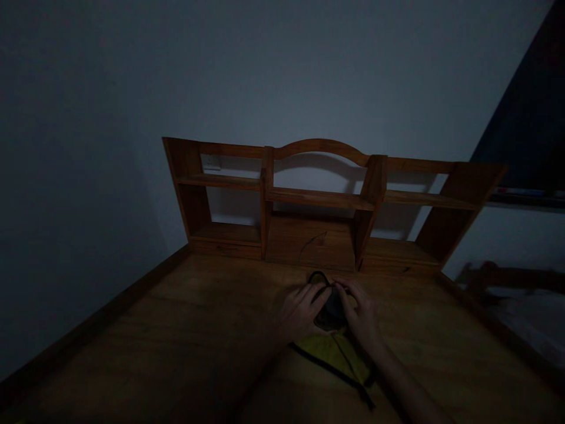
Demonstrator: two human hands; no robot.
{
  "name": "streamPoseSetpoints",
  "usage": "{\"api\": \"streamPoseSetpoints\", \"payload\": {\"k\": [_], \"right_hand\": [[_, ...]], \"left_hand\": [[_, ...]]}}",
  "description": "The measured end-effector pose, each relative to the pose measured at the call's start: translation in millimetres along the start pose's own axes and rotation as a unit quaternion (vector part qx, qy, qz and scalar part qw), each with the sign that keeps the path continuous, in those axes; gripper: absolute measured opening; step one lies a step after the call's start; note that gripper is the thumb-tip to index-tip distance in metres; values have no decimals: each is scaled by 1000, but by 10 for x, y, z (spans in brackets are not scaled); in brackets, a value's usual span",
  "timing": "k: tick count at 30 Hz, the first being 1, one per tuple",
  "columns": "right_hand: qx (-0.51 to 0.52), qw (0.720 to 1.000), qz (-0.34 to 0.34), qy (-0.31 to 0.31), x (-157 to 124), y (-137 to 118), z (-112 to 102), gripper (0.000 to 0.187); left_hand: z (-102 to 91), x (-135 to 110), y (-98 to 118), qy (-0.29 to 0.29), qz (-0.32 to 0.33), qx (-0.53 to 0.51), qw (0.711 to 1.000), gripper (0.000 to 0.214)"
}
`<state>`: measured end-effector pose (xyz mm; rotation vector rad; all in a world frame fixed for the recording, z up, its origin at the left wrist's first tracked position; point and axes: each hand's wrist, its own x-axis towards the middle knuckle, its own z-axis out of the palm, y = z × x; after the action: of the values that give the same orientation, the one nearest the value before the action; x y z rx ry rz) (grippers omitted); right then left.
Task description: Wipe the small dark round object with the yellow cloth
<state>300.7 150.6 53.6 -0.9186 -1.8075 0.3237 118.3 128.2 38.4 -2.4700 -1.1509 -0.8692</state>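
A yellow-green fabric piece with black edging (326, 351) lies on the wooden desk in front of me. Its far part is dark, with a black loop (316, 275) standing up at the far side and a thin black strap trailing at the near right. My left hand (302, 312) comes over the left side of the piece, its thumb and fingers closed on the dark edge. From the right, my right hand (359, 312) pinches the same edge, fingertips close to those of the left. Dim light hides the exact kind of fabric item and the detail between the fingertips.
The wooden desktop (185, 330) spreads around both hands, with raised side edges. A wooden shelf unit (320, 197) stands at its back against the wall. A dark board (525, 118) hangs at the right, and a wooden frame (521, 275) with pale cloth is below it.
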Motion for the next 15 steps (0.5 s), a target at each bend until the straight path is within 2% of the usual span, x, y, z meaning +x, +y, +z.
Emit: {"api": "streamPoseSetpoints", "payload": {"k": [15], "right_hand": [[-2, 1000, -4, 7, 7, -14, 2, 20]], "left_hand": [[-26, 26, 32, 10, -9, -3, 1000, 84]]}}
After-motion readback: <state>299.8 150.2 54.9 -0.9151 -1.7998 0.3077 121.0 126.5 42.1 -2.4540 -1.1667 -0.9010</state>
